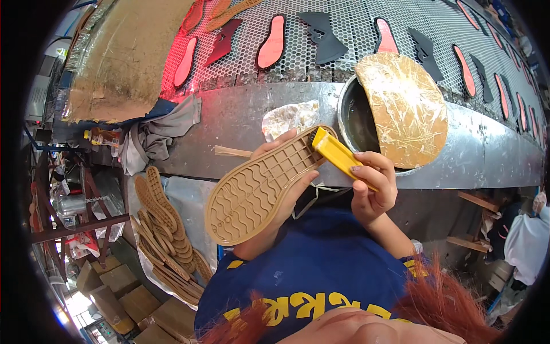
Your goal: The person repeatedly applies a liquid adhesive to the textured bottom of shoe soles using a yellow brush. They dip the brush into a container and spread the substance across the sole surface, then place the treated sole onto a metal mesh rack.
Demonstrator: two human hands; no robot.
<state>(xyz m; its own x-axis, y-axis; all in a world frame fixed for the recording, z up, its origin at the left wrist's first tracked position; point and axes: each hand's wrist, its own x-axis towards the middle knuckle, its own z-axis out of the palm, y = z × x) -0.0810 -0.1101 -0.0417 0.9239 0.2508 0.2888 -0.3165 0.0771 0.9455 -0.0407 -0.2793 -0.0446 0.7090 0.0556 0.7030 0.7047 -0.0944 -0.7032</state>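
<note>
a scratched grey metal surface (pixel 240 117) crosses the frame's middle; behind it a perforated conveyor belt (pixel 355 28) glows red at upper left. cardboard boxes (pixel 123 301) sit on the floor, lower left.

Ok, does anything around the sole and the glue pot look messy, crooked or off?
The cardboard lid sits askew on the round pot, leaving its left side open. The metal bench edge is smeared with dried residue. The tan sole looks intact.

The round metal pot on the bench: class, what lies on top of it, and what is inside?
A tan board wrapped in shiny film lies tilted over the round metal pot, covering its right part. Inside, only a dark interior shows at left; the rest is hidden.
</note>
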